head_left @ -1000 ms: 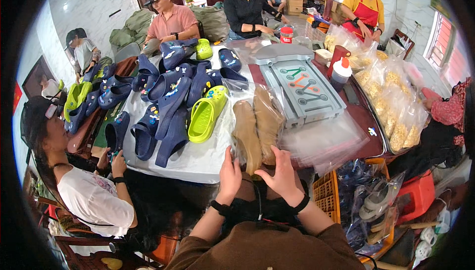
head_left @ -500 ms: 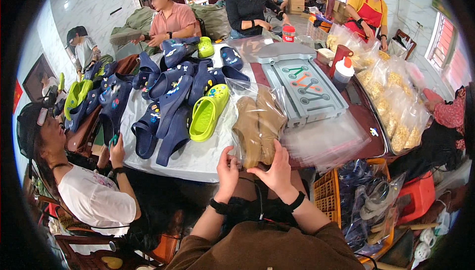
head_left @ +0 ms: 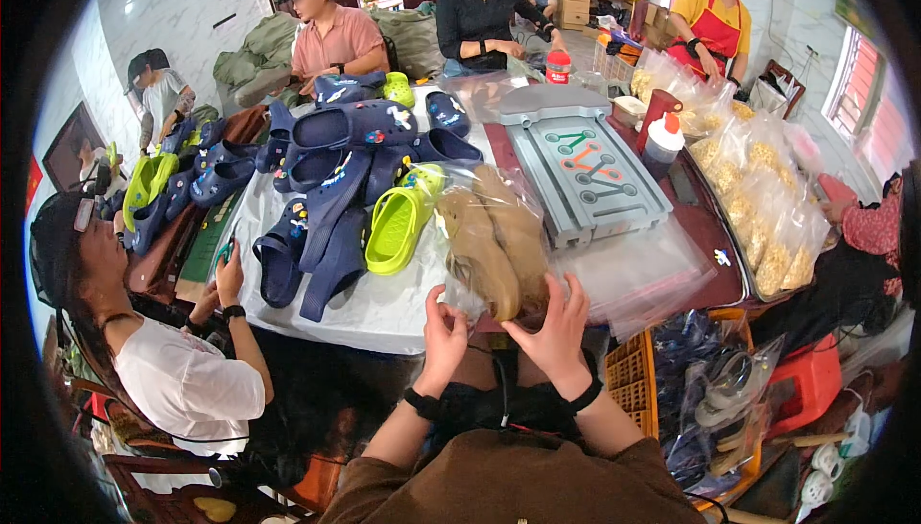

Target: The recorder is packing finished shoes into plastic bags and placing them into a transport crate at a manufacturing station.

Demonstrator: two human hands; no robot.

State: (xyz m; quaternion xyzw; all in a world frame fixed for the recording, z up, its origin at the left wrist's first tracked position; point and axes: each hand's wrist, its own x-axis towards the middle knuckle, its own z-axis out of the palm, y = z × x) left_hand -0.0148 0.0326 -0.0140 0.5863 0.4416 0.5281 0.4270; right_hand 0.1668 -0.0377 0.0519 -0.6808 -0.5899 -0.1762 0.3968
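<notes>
A pair of tan clogs (head_left: 484, 250) lies inside a clear plastic bag (head_left: 535, 202) at the table's near edge. My left hand (head_left: 445, 340) pinches the bag's near left corner with curled fingers. On the other side, my right hand (head_left: 554, 334) holds the near right part of the bag between thumb and fingers. The bag's open end seems to face me, though its edge is hard to make out. Just left of it sits a lime green clog (head_left: 395, 231) with charms, beside a heap of navy clogs (head_left: 336, 188).
A grey plastic case (head_left: 600, 178) stands right of the bag, with flat clear bags (head_left: 624, 279) before it. Farther right are a squeeze bottle (head_left: 664, 145) and a tray of bagged small pieces (head_left: 767, 207). An orange crate (head_left: 633, 385) is by my right arm. Co-workers surround the table.
The bagged clogs have turned and slid slightly left, the left clog now lying more slanted. Both hands shifted slightly right. A navy clog now lies across the heap; the left neighbour's clog is out of hand.
</notes>
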